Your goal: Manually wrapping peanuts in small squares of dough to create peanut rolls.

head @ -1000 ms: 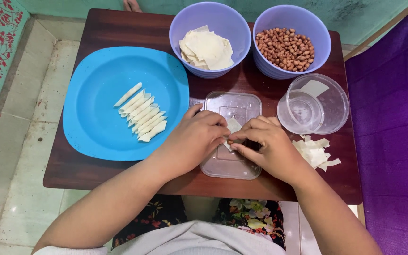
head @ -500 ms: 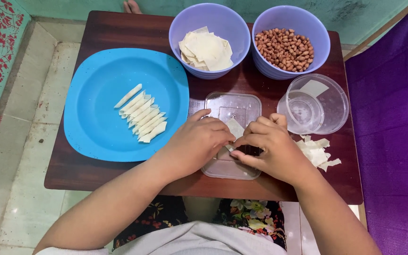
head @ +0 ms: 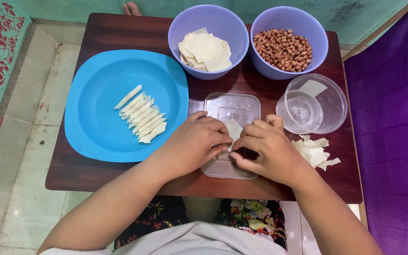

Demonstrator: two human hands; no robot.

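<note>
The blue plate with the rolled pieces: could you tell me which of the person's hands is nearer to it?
Left. The left hand sits just beside the blue plate's right rim, over the clear lid. The right hand lies further right, beyond the left, nearer the scraps.

Both hands (head: pixel 234 146) on pale wrapper (head: pixel 233 129)

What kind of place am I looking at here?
Probably a home, with food being prepared at a low wooden table on a tiled floor: bowl of peanuts, bowl of wrappers, rolled pieces on a blue plate.
</note>
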